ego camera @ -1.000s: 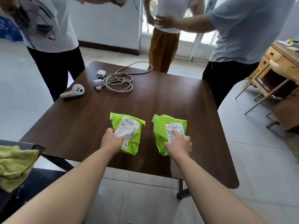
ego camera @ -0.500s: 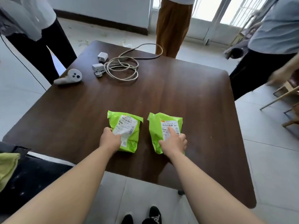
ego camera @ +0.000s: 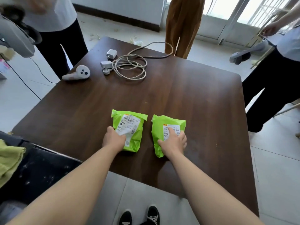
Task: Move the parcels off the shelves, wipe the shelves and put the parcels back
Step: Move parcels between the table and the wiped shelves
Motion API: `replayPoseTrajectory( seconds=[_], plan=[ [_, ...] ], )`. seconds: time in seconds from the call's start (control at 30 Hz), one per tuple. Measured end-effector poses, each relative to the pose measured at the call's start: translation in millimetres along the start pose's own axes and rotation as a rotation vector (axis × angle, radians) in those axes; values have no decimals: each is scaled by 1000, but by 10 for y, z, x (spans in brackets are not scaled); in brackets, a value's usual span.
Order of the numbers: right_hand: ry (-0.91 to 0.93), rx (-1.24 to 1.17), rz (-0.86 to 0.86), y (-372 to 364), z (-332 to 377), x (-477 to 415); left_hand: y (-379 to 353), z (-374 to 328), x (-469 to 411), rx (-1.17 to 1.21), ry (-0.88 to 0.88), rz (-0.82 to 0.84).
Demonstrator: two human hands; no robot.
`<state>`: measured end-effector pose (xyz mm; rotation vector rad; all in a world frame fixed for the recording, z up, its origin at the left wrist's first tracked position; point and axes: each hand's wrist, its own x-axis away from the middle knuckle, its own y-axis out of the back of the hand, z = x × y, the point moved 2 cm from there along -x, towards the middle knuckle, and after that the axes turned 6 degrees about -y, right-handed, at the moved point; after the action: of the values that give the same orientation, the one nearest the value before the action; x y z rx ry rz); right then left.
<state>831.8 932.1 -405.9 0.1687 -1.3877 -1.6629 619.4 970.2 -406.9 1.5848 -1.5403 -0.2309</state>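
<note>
Dark wooden table (ego camera: 194, 95), people (ego camera: 183, 21) standing round it on pale tiles (ego camera: 276, 168); left hand (ego camera: 114, 140) grips the left parcel (ego camera: 138, 137); right hand (ego camera: 174, 142) clasps the right parcel (ego camera: 170, 121); cable (ego camera: 129, 77) coiled beyond.

Lime-green parcels (ego camera: 138, 135), white labels (ego camera: 128, 123), dark-brown table (ego camera: 194, 103).
</note>
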Motion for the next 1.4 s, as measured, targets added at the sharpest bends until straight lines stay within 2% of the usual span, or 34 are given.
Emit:
replayPoseTrajectory(
  seconds=[0.13,0.37,0.7,0.9,1.1,1.23,1.4],
  plan=[
    [142,-68,-11,57,242,124,161,-53,87,-37,-5,-64],
    [374,-66,78,50,720,406,540,145,374,98,34,-153],
    [720,47,240,-100,1227,1039,963,723,1051,281,254,-384],
    [935,93,418,-412,1256,1772,1068,1353,1871,412,421,-580],
    [1057,88,676,-866,1068,2592,1017,2004,2761,632,547,-785],
    [1058,94,824,-1145,872,3094,987,2430,3224,791,583,-899],
    [1066,105,901,-1560,709,3596,1011,2978,3696,933,614,-1045]
  ],
)
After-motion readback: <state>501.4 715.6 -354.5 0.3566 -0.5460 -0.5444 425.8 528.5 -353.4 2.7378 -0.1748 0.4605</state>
